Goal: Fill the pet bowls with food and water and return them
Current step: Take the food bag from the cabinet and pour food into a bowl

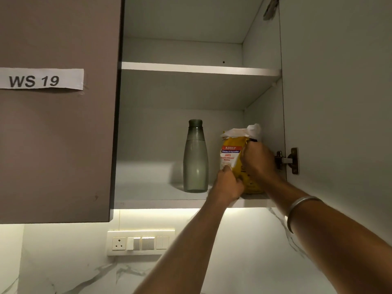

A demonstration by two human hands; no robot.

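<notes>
A yellow pet food bag (232, 154) with a red and white label stands on the lower shelf (152, 193) of an open wall cabinet, at the right. Its torn white top is folded over. My left hand (228, 184) grips the bag's lower front edge. Around the bag's right side closes my right hand (257, 160). A grey-green water bottle (195, 158) stands upright on the same shelf, just left of the bag and apart from it. No pet bowls are in view.
The cabinet door (339, 102) hangs open on the right, its hinge (288, 160) beside my right hand. The upper shelf (199, 68) holds nothing I can see. A closed brown door (57, 134) labelled WS 19 is at left. A switch panel (141, 242) sits on the marble wall below.
</notes>
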